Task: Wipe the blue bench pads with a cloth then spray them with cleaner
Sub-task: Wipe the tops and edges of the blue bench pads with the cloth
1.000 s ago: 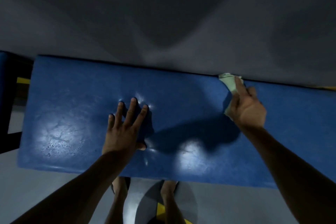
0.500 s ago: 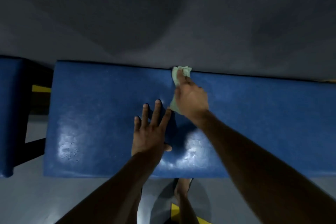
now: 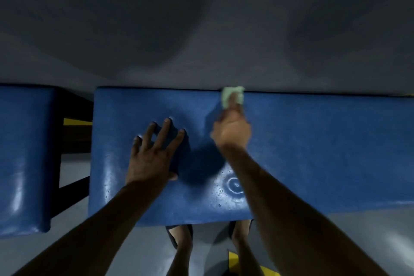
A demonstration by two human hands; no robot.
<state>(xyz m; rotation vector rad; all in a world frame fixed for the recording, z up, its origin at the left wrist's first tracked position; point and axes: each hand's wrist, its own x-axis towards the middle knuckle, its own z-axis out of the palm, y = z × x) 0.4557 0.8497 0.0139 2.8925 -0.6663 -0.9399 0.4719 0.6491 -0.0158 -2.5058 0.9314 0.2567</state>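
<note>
The left hand (image 3: 152,154) lies flat on the long blue bench pad (image 3: 313,152), fingers straight and spread, pressing the vinyl near the pad's nine o'clock end. At about one o'clock from it, the right hand (image 3: 231,132) grips a pale green cloth (image 3: 230,94) against the pad's far edge at twelve o'clock; blur hides how its fingers curl. A second blue pad (image 3: 24,152) sits apart at nine o'clock, and bare feet (image 3: 181,237) show at six.
</note>
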